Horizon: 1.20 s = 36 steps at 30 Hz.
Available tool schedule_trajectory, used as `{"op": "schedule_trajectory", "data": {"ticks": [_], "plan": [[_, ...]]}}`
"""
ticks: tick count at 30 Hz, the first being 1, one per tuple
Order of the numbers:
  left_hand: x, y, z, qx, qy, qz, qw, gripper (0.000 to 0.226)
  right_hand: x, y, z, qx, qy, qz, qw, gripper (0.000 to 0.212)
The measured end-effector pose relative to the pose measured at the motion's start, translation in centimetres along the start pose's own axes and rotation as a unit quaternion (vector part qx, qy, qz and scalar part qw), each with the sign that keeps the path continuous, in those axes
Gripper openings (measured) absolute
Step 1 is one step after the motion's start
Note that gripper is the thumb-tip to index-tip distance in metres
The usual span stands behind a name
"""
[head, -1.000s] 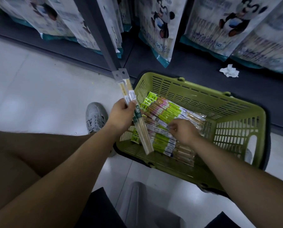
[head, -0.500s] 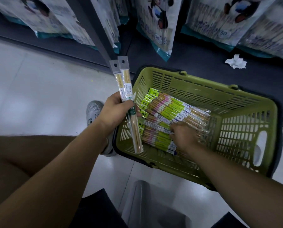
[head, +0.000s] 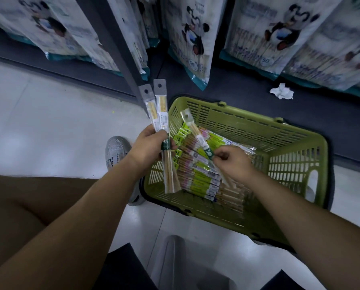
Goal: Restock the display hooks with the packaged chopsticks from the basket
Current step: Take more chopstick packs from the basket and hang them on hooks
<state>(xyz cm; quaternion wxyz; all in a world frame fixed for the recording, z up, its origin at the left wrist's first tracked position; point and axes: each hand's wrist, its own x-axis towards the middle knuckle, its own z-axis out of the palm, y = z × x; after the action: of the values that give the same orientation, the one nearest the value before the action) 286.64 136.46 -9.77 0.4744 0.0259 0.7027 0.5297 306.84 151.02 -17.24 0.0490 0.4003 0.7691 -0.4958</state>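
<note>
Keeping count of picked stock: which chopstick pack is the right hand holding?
The single pack slanting over the basket, pinched at its green band by the right hand. The other two held packs stand together in the left hand.

Pale tiled floor [head: 49, 122], dark shelving [head: 248, 105]

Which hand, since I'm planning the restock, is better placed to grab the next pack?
Right, probably: the right hand is over the basket, pinching one pack; the left hand grips two packs.
</note>
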Motion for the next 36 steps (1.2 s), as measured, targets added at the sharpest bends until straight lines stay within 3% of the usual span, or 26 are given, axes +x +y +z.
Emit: {"op": "schedule_trajectory", "data": {"ticks": [4, 8, 11, 13, 17, 23, 30, 36], "plan": [[-1.3, 0.7, 2.7, 0.003, -0.023, 0.02, 1.0, 0.023, -0.8, -6.1, -2.1, 0.146, -0.013, 0.004, 0.989, 0.011], [-2.8, 3.6, 5.2, -0.091, -0.072, 0.044, 0.992, 0.028, -2.5, -11.8, -5.0, 0.148, -0.041, -0.029, 0.988, 0.006], [-4.4, 6.5, 6.3, -0.136, -0.125, 0.082, 0.979, 0.021, -4.2, -15.3, -8.0, 0.178, 0.002, -0.041, 0.983, 0.006], [-5.6, 8.4, 7.0, -0.088, -0.121, 0.136, 0.979, 0.018, -5.7, -17.4, -10.0, 0.197, 0.033, -0.047, 0.979, 0.005], [-8.2, 12.6, 7.8, 0.004, -0.136, 0.242, 0.961, 0.023, -9.4, -21.2, -14.0, 0.101, 0.121, -0.107, 0.982, 0.016], [-13.4, 19.9, 9.3, 0.012, -0.227, 0.313, 0.922, 0.026, -13.7, -28.7, -22.0, 0.175, 0.27, -0.243, 0.915, 0.003], [-18.4, 29.3, 11.8, 0.017, -0.277, 0.418, 0.865, 0.03, -16.4, -36.5, -29.1, 0.195, 0.337, -0.348, 0.852, 0.009], [-19.5, 33.1, 12.8, -0.016, -0.294, 0.419, 0.859, 0.028, -16.8, -40.9, -31.9, 0.234, 0.359, -0.371, 0.824, 0.021]]}}
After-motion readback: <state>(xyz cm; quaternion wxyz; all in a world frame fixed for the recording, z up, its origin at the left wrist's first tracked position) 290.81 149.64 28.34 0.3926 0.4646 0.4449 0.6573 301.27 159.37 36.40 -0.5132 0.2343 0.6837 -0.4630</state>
